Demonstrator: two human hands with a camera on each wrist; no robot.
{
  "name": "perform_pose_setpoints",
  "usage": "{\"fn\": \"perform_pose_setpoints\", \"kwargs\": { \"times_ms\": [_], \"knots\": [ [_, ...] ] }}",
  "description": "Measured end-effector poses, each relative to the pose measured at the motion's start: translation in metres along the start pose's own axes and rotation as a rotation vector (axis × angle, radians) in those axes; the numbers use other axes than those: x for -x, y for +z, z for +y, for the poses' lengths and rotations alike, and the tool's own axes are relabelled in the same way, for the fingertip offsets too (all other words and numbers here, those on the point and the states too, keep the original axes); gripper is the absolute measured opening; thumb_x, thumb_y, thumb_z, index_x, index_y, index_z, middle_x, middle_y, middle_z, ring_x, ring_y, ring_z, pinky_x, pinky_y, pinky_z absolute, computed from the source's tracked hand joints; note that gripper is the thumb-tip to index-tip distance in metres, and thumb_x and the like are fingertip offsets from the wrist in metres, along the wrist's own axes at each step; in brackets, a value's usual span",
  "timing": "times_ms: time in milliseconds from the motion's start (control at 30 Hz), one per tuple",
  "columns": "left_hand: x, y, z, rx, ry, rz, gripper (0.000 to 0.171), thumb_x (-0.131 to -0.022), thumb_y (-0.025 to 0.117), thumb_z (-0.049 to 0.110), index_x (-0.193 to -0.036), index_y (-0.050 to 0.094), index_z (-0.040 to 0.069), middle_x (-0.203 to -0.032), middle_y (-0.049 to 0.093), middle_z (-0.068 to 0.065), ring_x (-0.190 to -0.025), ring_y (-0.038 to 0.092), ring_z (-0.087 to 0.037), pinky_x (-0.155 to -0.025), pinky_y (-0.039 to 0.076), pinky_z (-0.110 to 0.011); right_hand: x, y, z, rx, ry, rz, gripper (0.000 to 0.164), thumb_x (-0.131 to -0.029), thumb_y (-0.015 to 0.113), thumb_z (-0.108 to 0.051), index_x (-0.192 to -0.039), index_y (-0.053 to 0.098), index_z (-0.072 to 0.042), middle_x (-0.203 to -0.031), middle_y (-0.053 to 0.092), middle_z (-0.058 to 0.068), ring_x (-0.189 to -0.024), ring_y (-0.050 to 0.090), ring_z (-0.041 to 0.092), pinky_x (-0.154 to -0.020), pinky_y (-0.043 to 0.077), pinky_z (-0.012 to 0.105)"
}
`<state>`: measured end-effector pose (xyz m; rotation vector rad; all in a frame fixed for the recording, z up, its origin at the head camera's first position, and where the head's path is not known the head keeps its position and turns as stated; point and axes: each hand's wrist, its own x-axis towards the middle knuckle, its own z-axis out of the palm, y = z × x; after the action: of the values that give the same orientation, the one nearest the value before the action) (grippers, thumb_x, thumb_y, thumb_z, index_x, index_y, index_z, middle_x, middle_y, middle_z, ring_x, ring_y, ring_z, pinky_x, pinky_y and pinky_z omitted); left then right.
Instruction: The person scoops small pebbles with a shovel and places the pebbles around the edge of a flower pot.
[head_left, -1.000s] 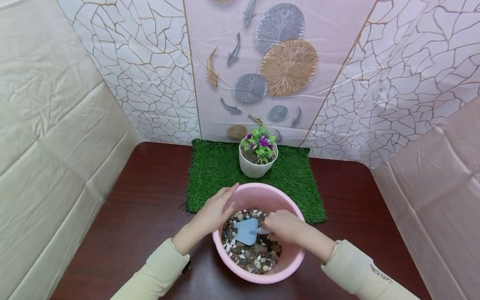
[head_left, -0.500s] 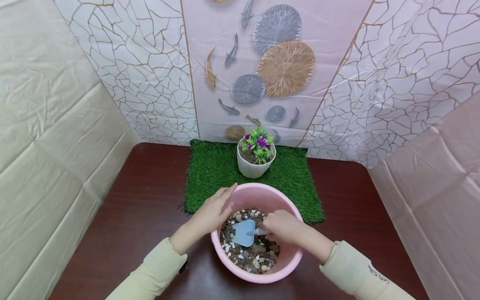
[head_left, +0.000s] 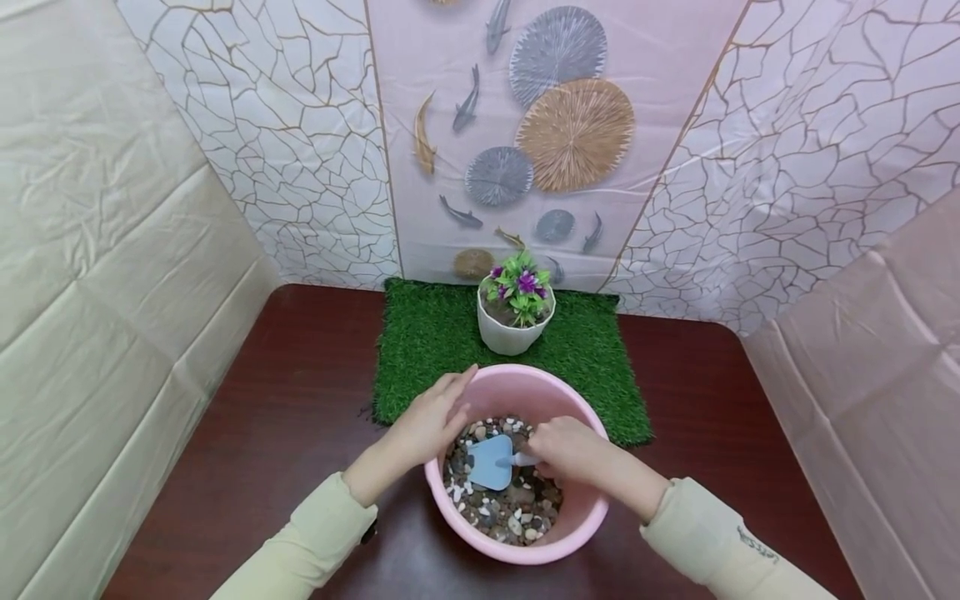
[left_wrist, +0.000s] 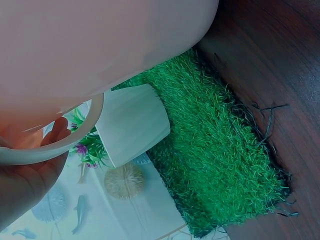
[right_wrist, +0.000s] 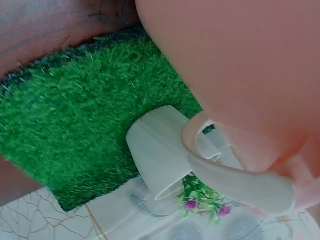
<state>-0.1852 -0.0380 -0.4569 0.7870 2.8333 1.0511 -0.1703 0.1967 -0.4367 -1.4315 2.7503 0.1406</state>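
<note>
A pink tub (head_left: 517, 554) holds pebbles (head_left: 517, 521) in white, brown and dark grey. Inside it, my right hand (head_left: 566, 450) grips the handle of a small light-blue shovel (head_left: 491, 462), whose blade lies flat over the stones. My left hand (head_left: 423, 421) rests on the tub's left rim, fingers extended and thumb toward the inside. In the left wrist view, the fingers (left_wrist: 60, 130) show behind the rim. Only the tub's outer wall (right_wrist: 240, 65) and rim fill much of the right wrist view; the shovel is hidden there.
Just behind the tub, a white pot (head_left: 510, 337) with a purple-flowered plant (head_left: 525, 287) stands on a green grass mat (head_left: 435, 333). Mat and tub are on a dark red-brown table (head_left: 315, 358). Fabric-covered walls (head_left: 112, 250) enclose the back and both sides.
</note>
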Motion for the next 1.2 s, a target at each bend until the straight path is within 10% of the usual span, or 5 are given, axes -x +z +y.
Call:
{"fn": "perform_pose_setpoints", "kwargs": {
  "times_ms": [1200],
  "knots": [
    [0.000, -0.002, -0.003, 0.068, 0.005, -0.014, 0.056, -0.096, 0.049, 0.016, -0.148, 0.030, 0.010, -0.133, 0.049, -0.015, -0.108, 0.059, -0.029, -0.092, 0.050, -0.043, -0.001, -0.009, 0.021, -0.214, -0.162, -0.018, 0.019, -0.072, 0.072, -0.010, -0.089, 0.073, -0.019, -0.066, 0.065, -0.011, -0.052, 0.049, 0.000, -0.049, 0.040, 0.013]
  ]
}}
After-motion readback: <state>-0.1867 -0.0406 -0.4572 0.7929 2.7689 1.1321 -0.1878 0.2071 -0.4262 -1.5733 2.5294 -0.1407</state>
